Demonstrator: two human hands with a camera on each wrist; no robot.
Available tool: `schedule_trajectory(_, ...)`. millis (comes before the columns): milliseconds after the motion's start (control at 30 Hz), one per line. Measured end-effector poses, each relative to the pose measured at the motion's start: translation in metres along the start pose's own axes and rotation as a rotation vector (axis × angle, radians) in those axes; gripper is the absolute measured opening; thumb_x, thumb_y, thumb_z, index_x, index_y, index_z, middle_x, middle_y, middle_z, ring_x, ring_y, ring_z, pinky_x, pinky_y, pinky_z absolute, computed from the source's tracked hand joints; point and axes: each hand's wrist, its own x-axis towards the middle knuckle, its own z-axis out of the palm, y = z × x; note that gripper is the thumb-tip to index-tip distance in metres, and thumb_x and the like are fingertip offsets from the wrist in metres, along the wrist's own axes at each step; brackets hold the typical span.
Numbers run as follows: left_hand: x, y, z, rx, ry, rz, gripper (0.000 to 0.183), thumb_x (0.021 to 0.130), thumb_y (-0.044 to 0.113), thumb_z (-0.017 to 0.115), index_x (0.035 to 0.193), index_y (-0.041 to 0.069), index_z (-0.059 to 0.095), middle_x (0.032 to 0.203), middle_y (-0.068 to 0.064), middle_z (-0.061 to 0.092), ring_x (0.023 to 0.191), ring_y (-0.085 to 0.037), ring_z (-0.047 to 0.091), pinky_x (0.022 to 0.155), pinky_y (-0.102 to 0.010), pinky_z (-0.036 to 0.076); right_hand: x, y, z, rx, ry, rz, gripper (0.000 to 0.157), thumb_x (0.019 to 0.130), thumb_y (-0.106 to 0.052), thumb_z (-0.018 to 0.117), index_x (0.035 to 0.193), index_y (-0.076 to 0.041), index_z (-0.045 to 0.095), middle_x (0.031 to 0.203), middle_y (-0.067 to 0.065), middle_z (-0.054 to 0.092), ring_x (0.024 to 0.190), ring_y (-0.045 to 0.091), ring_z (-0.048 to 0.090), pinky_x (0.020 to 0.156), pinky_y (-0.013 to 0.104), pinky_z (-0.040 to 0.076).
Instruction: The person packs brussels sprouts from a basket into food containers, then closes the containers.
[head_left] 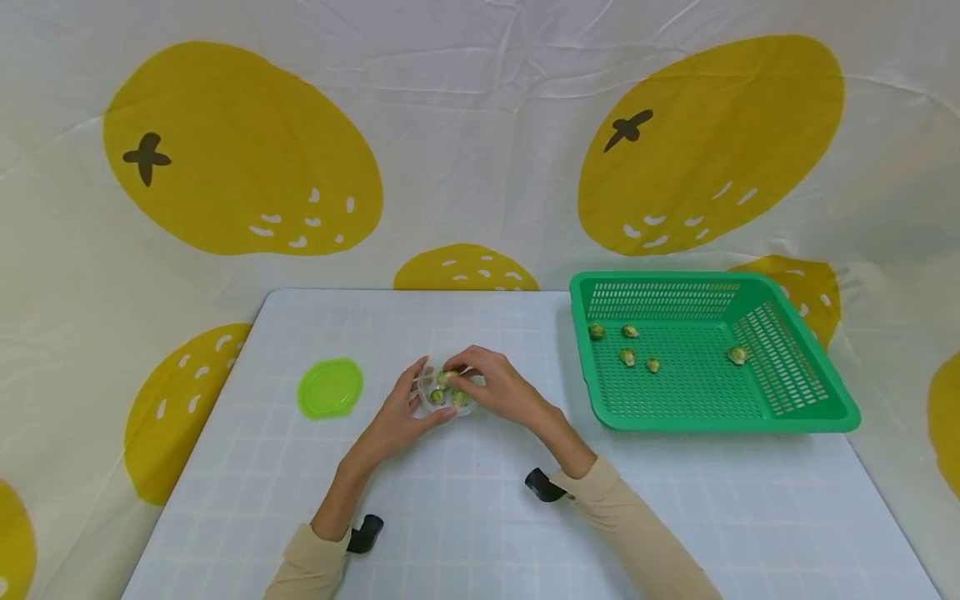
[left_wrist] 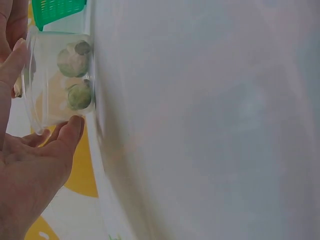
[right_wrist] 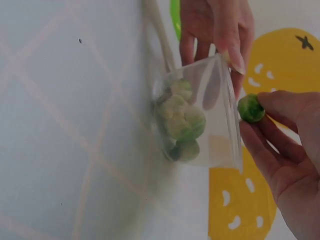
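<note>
A clear plastic tub [right_wrist: 217, 145] stands on the table, its open top facing up, with several Brussels sprouts [right_wrist: 186, 122] at its bottom. My left hand [head_left: 396, 421] grips the tub from the left, fingers at the far side and thumb at the near side. Just above the rim, my right hand [head_left: 504, 390] pinches another Brussels sprout [right_wrist: 251, 108] between thumb and fingers. Through the tub's wall [left_wrist: 54, 80], sprouts [left_wrist: 79, 96] also show in the left wrist view.
A green plastic basket [head_left: 697, 423] stands at the right with several Brussels sprouts [head_left: 738, 356] spread over its floor. Left of the tub lies a bright green lid [head_left: 330, 388] on the table [head_left: 480, 525]. A fruit-patterned cloth [head_left: 480, 125] hangs behind.
</note>
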Motion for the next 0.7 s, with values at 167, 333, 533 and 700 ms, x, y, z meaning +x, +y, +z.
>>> schedule_trajectory(167, -0.0004, 0.0000, -0.0002, -0.006, 0.005, 0.000, 0.107, 0.089, 0.035, 0.084, 0.165, 0.012, 0.012, 0.165, -0.014, 0.021, 0.151, -0.030, 0.028, 0.122, -0.048, 0.029, 0.0027, 0.0001, 0.0035, 0.005, -0.055, 0.023, 0.021, 0.095, 0.007, 0.068, 0.116, 0.010, 0.067, 0.113, 0.019, 0.068, 0.103, 0.029, 0.068, 0.089, 0.038, 0.060)
schedule_trajectory(333, -0.0003, 0.0000, -0.0002, -0.003, 0.005, -0.001, 0.108, 0.087, 0.037, 0.084, 0.165, 0.012, 0.012, 0.167, -0.014, 0.020, 0.152, -0.030, 0.026, 0.122, -0.047, 0.028, 0.0050, -0.0013, 0.0040, -0.030, -0.122, 0.071, 0.018, 0.098, 0.002, 0.066, 0.115, 0.007, 0.069, 0.111, 0.016, 0.069, 0.099, 0.024, 0.067, 0.089, 0.033, 0.059)
schedule_trajectory(533, -0.0008, -0.0006, -0.0005, -0.017, -0.002, 0.009, 0.107, 0.088, 0.035, 0.084, 0.165, 0.013, 0.012, 0.167, -0.014, 0.018, 0.153, -0.030, 0.024, 0.122, -0.047, 0.028, 0.0079, -0.0043, 0.0031, -0.060, -0.193, 0.068, 0.017, 0.098, 0.000, 0.067, 0.113, 0.007, 0.070, 0.108, 0.015, 0.070, 0.094, 0.020, 0.066, 0.085, 0.025, 0.057)
schedule_trajectory(700, -0.0015, -0.0012, -0.0007, -0.028, -0.008, 0.027, 0.105, 0.090, 0.033, 0.083, 0.165, 0.013, 0.012, 0.168, -0.015, 0.017, 0.154, -0.031, 0.022, 0.122, -0.047, 0.028, 0.0093, -0.0057, 0.0028, -0.082, -0.233, 0.076, 0.015, 0.098, -0.001, 0.068, 0.111, 0.005, 0.071, 0.104, 0.012, 0.071, 0.091, 0.017, 0.064, 0.082, 0.027, 0.057)
